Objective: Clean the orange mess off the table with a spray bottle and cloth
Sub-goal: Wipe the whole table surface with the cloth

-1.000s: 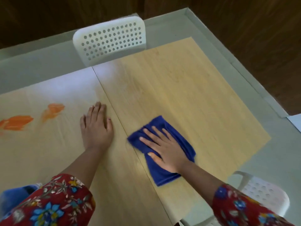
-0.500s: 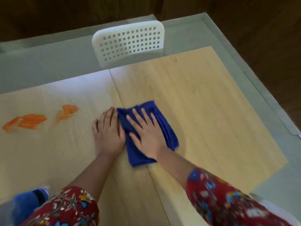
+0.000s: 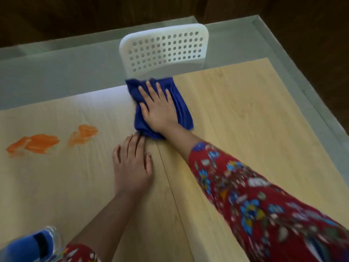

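Table [image 3: 245,129]: pale wood.
Right hand [image 3: 160,110]: fingers straight, pressing cloth [image 3: 184,112] at far edge.
Left hand [image 3: 132,167]: flat, empty.
Orange mess [image 3: 40,143]: left of cloth, beyond left hand.

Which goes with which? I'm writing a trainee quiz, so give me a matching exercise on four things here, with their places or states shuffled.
1 blue cloth
2 left hand
3 orange smears
4 white chair

A beyond the table and its far edge
B flat on bare wood
C under the right hand
D left of both hands, unwiped

Pairs: 1-C, 2-B, 3-D, 4-A
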